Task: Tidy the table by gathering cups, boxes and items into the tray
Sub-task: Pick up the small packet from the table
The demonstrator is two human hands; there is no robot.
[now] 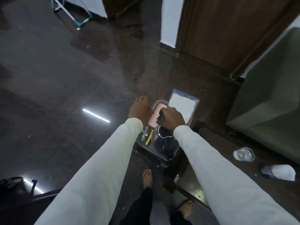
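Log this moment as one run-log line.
left hand: on tray rim | right hand: holds blue pen over tray | pink box: in tray | plastic cup: outside

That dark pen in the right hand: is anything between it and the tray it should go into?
Nothing visible. The right hand grips the dark pen directly above the clear tray, over the pink boxes already inside. The left hand rests at the tray's far left edge, beside the drop path.

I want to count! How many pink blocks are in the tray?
2 that I can see: one pink block at the far end of the tray, one pink block nearer, beside the right hand. Hands may hide more.
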